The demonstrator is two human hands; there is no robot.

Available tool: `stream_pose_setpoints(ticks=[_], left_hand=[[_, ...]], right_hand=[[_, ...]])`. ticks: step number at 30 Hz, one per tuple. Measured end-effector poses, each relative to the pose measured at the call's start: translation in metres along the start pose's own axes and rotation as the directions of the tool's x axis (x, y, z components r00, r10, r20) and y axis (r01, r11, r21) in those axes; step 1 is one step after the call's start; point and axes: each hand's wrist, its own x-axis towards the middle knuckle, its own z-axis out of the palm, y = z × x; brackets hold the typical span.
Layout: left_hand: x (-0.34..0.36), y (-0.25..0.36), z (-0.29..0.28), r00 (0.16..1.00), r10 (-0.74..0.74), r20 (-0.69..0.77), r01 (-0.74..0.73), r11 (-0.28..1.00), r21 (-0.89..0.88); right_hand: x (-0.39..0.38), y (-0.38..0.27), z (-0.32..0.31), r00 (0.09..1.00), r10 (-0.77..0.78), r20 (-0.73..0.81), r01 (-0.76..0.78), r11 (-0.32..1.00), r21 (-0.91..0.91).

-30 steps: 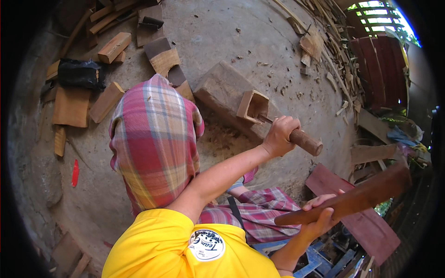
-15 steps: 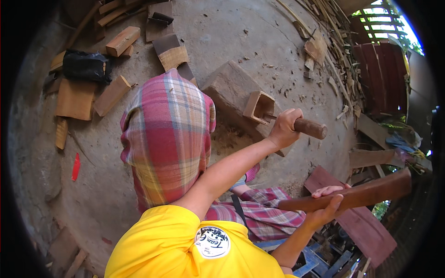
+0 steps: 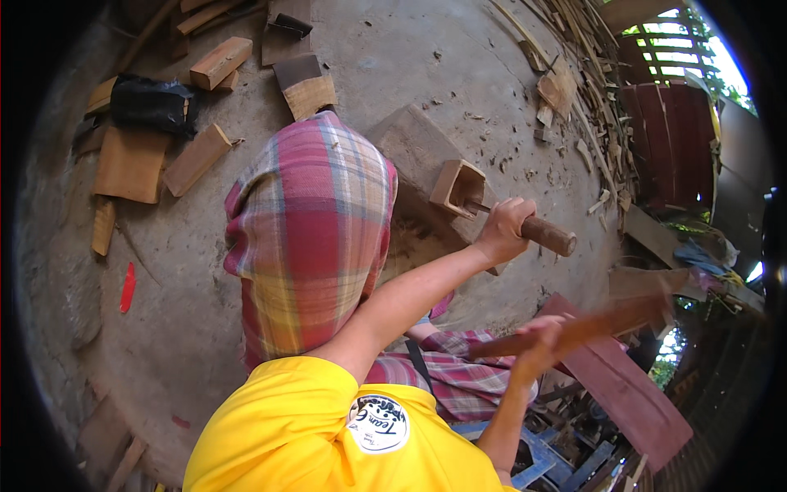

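Grey concrete, gritty and strewn with chips and shavings, makes up the floor (image 3: 393,49), its straight edges bent by the lens toward a dark rim. Offcuts lie at upper left: a pale rectangular block (image 3: 221,63), a broad brown piece (image 3: 131,164), and a black bundle (image 3: 152,107) touching that piece's upper end. Lower down lies a small red strip (image 3: 128,287). Along the upper right runs a heap of thin wood scraps (image 3: 602,123), with a dark red panel (image 3: 672,139) beyond it and a slatted opening (image 3: 672,49) letting in daylight over greenery. A heavy wooden block (image 3: 414,143) sits on the floor and carries a hollow wooden box (image 3: 443,184), tilted so its open side shows. The left grip (image 3: 507,230) is curled tightly around a chisel (image 3: 549,235), whose blade reaches into the box's hollow while the thick round handle juts out behind. The right grip (image 3: 537,340), blurred, is wrapped around a dark wooden bar (image 3: 594,326), held well apart from the chisel. Below the bar leans a reddish-brown board (image 3: 627,394), near a blue frame (image 3: 537,463). Plaid cloth (image 3: 320,221) bulges beside the left arm. On the yellow shirt (image 3: 279,426) is a round white emblem (image 3: 379,424) with black lettering and a dark drawing; its smallest line is too tiny to make out.
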Motion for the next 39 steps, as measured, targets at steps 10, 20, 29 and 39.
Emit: stream_pose_setpoints(ticks=[10, 20, 29, 39], left_hand=[[-0.006, -0.002, 0.002, 1.0, 0.005, 0.018, -0.006, 1.0, 0.018], [0.004, -0.005, -0.003, 0.999, -0.027, -0.03, 0.027, 0.999, -0.022], [0.008, -0.008, -0.002, 0.999, -0.02, -0.043, 0.018, 0.999, -0.045], [0.003, -0.009, -0.001, 1.0, -0.024, -0.001, 0.024, 1.0, -0.015]], right_hand=[[0.005, -0.009, 0.007, 0.99, -0.036, -0.135, 0.049, 0.994, 0.098], [-0.002, 0.009, -0.013, 0.995, 0.085, -0.055, -0.081, 0.995, 0.066], [0.008, -0.012, -0.006, 0.947, 0.314, -0.062, -0.318, 0.946, -0.06], [0.004, -0.006, -0.014, 0.915, 0.398, 0.071, -0.387, 0.913, -0.13]])
